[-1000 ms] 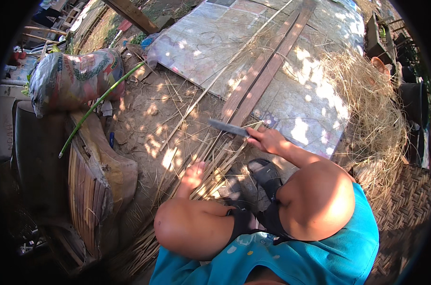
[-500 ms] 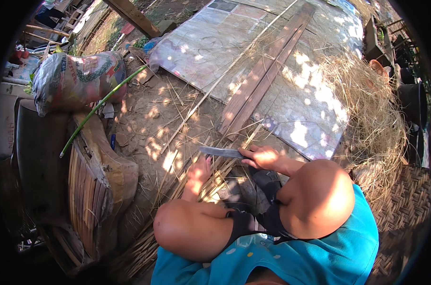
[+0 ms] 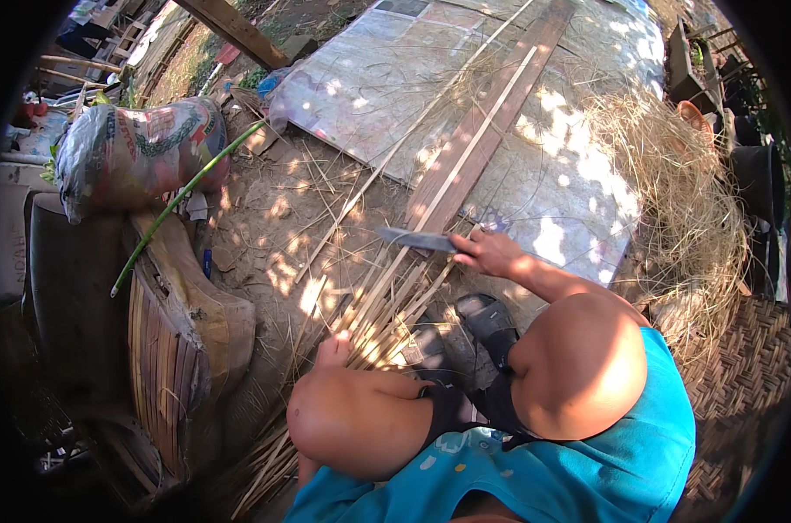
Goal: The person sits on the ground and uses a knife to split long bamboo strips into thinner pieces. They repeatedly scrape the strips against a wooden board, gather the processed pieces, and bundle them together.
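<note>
My right hand [image 3: 491, 253] is closed around the handle of a knife [image 3: 415, 240], its grey blade pointing left across a long pale bamboo strip [image 3: 478, 137]. That strip runs lengthwise over a brown wooden plank [image 3: 515, 131] and down toward my left hand [image 3: 332, 350]. Beside my left knee, the left hand is closed at the strip's near end; the knee hides part of it and its fingers show only partly. Several more split bamboo strips [image 3: 387, 327] lie in a loose bundle next to it, between my feet and the left hand.
A printed sheet [image 3: 352, 105] lies under the plank. Fine shavings [image 3: 674, 187] are heaped at the right, above a woven mat [image 3: 744, 383]. At the left, a stuffed sack [image 3: 142, 152], a green stalk [image 3: 186, 196] and a carved wooden block [image 3: 212, 322] stand close by.
My left hand has drawn back toward my left knee. The right hand with the knife has moved slightly up and right. A pale strip now shows along the plank.
</note>
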Demonstrator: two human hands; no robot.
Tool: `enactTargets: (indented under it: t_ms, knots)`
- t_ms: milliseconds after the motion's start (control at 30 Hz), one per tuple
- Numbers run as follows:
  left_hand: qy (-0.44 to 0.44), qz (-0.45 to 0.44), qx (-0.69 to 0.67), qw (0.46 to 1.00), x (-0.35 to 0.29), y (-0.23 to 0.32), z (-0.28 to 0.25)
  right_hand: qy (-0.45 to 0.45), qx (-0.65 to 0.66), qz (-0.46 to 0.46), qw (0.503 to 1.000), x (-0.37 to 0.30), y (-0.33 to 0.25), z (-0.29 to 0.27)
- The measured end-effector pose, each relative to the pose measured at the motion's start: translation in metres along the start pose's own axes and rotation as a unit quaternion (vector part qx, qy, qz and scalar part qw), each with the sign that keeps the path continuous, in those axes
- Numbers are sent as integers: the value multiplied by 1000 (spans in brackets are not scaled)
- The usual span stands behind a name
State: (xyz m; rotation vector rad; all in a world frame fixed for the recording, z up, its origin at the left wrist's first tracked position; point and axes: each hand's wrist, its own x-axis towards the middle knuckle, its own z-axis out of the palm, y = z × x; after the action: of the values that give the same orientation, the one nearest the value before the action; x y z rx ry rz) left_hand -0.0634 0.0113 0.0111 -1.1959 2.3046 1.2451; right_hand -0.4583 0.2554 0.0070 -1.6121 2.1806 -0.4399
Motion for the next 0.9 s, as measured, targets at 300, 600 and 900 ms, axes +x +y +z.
enactTargets:
  t_ms: [300, 600, 900]
  knots:
    - [1, 19, -31, 999, 50, 49, 27, 45, 54, 12, 997, 9, 23, -9]
    - [-83, 10, -201, 976, 69, 72, 25, 99, 60, 57, 992, 4, 36, -2]
    - [-2, -4, -65, 998, 27, -11, 2, 260, 6, 241, 935, 7, 134, -84]
